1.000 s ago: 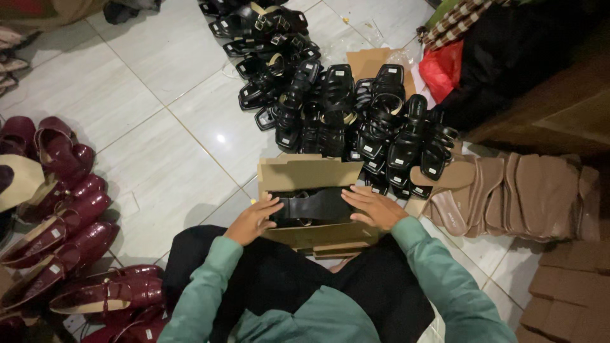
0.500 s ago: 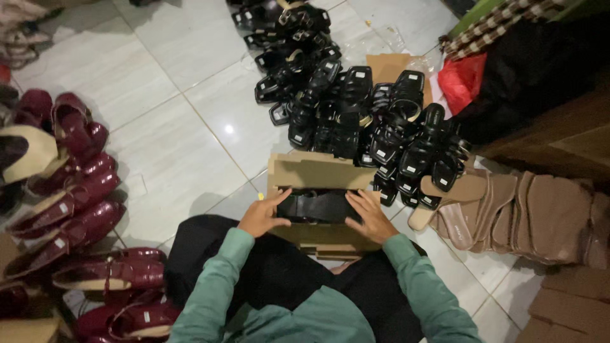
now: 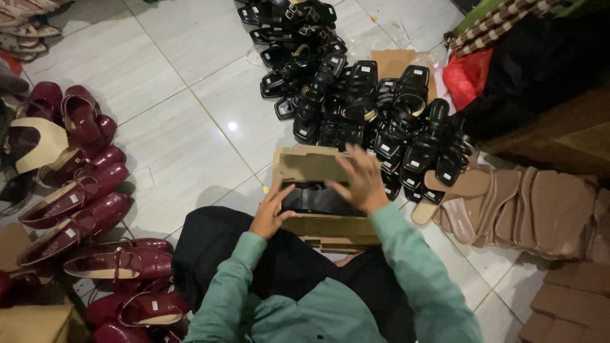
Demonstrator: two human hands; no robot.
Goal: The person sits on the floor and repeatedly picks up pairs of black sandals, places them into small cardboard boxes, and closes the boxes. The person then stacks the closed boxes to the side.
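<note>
A brown cardboard shoe box (image 3: 318,190) rests on the person's lap, its flap standing open toward the floor, with black strappy sandals (image 3: 314,198) already lying inside it. The left hand (image 3: 270,213) holds the box's near left edge, fingers curled over the rim. The right hand (image 3: 362,180) hovers over the box with fingers spread, lying on or just above the sandals and the flap; I cannot tell whether it grips anything. Judging by this, 1 pair is boxed and the flap is not yet shut. Just beyond the box, a large heap of loose black sandals (image 3: 356,101) covers the white tiled floor (image 3: 165,76), so much appears left. Glossy maroon heeled shoes (image 3: 76,203) line the left side, and tan insoles (image 3: 527,206) lie stacked at right.
</note>
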